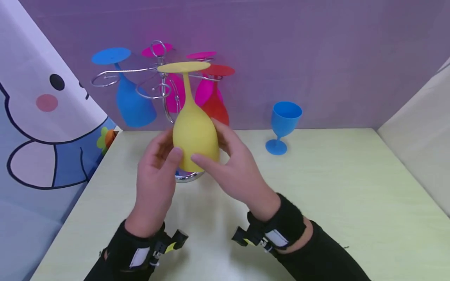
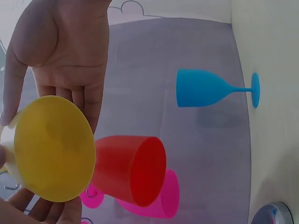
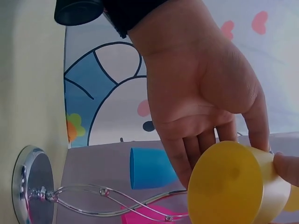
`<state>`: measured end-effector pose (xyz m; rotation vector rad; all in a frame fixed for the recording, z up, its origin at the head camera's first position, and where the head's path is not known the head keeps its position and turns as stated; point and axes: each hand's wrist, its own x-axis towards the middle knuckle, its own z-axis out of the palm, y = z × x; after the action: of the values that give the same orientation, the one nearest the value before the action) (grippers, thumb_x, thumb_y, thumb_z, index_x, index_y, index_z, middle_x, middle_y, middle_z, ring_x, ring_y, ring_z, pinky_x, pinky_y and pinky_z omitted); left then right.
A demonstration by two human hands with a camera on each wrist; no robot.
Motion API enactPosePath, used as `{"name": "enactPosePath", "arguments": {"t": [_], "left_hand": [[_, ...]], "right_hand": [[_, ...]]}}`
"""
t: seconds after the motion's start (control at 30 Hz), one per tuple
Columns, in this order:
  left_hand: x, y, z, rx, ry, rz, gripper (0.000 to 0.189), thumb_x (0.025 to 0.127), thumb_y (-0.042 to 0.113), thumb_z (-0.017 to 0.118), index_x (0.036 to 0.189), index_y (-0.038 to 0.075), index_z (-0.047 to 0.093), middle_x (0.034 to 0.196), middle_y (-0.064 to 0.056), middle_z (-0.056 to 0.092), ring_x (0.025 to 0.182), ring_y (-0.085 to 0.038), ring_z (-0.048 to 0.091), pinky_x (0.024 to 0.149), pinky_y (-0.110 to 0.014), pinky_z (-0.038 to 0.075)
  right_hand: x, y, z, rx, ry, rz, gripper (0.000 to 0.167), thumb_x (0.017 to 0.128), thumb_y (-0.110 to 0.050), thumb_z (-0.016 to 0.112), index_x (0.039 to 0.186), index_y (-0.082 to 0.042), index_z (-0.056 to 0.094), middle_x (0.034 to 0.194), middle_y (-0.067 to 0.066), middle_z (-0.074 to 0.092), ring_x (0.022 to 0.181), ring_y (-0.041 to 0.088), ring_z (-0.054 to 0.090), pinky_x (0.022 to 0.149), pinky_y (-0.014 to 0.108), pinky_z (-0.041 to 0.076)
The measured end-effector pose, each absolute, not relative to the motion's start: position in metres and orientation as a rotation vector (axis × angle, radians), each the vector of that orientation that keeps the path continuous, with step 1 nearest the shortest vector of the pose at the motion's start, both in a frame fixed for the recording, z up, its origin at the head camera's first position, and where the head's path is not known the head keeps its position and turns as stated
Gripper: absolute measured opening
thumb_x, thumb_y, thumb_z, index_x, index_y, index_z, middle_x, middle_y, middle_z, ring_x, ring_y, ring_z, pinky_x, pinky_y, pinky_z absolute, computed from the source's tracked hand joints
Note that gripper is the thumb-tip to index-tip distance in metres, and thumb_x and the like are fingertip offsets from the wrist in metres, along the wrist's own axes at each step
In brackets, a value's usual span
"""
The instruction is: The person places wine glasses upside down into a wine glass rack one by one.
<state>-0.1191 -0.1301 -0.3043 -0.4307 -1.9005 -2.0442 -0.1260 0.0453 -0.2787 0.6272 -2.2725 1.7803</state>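
A yellow goblet point(image 1: 195, 132) is upside down between both hands, its foot at the top and its mouth facing down. My left hand point(image 1: 154, 175) holds the bowl from the left, thumb on the near side. From the right, my right hand point(image 1: 237, 168) grips the same bowl, its thumb also in front. Behind the goblet stands a chrome stemware rack point(image 1: 188, 178), partly hidden. Whether the yellow foot touches the rack cannot be told. Both wrist views look into the goblet's round mouth point(image 2: 53, 149).
On the rack hang a blue goblet point(image 1: 133, 101), a red goblet point(image 1: 215, 107) and two pink goblets point(image 1: 175, 93), all upside down. Another blue goblet point(image 1: 285, 117) stands upright on the pale table point(image 1: 334, 195), at the right near the purple backdrop point(image 1: 316, 58).
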Motion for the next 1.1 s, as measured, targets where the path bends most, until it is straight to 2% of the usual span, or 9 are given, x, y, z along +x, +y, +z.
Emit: {"name": "enactPosePath", "arguments": {"t": [0.2, 0.33, 0.73, 0.93, 1.1], "left_hand": [[-0.128, -0.136, -0.306, -0.317, -1.969, -2.051, 0.051, 0.106, 0.029, 0.06, 0.153, 0.014, 0.047, 0.147, -0.002, 0.05, 0.133, -0.024, 0.048, 0.101, -0.028, 0.052], [-0.132, -0.14, -0.306, -0.297, -1.976, -2.101, 0.051, 0.107, 0.03, 0.057, 0.154, 0.014, 0.045, 0.147, -0.002, 0.049, 0.134, -0.025, 0.046, 0.101, -0.027, 0.052], [-0.135, -0.144, -0.307, -0.229, -1.846, -2.302, 0.043, 0.113, 0.024, 0.043, 0.152, 0.007, 0.037, 0.146, -0.006, 0.04, 0.135, -0.027, 0.045, 0.107, -0.028, 0.047], [-0.137, -0.145, -0.309, -0.221, -1.714, -2.358, 0.033, 0.113, 0.024, 0.042, 0.143, 0.01, 0.039, 0.143, -0.007, 0.041, 0.134, -0.028, 0.046, 0.107, -0.029, 0.048], [-0.137, -0.144, -0.311, -0.25, -1.648, -2.357, 0.023, 0.112, 0.015, 0.038, 0.135, 0.012, 0.04, 0.139, -0.008, 0.042, 0.13, -0.03, 0.046, 0.105, -0.029, 0.049]], "right_hand": [[-0.132, 0.034, -0.278, 0.516, -2.324, 1.788, 0.076, 0.092, -0.038, 0.079, 0.156, -0.021, 0.041, 0.14, -0.01, 0.052, 0.125, 0.013, 0.05, 0.093, 0.034, 0.057], [-0.137, 0.03, -0.277, 0.484, -2.35, 1.788, 0.076, 0.092, -0.035, 0.08, 0.156, -0.02, 0.042, 0.137, -0.007, 0.053, 0.121, 0.016, 0.051, 0.087, 0.032, 0.059], [-0.142, 0.017, -0.273, 0.526, -2.426, 1.691, 0.08, 0.091, -0.039, 0.08, 0.157, -0.02, 0.04, 0.138, -0.005, 0.052, 0.121, 0.015, 0.051, 0.085, 0.031, 0.059], [-0.139, 0.013, -0.272, 0.561, -2.465, 1.617, 0.081, 0.09, -0.037, 0.082, 0.157, -0.018, 0.04, 0.141, -0.005, 0.051, 0.122, 0.014, 0.05, 0.086, 0.029, 0.058], [-0.137, 0.014, -0.274, 0.601, -2.487, 1.542, 0.082, 0.087, -0.032, 0.085, 0.155, -0.017, 0.041, 0.141, -0.003, 0.05, 0.124, 0.015, 0.049, 0.088, 0.032, 0.057]]}}
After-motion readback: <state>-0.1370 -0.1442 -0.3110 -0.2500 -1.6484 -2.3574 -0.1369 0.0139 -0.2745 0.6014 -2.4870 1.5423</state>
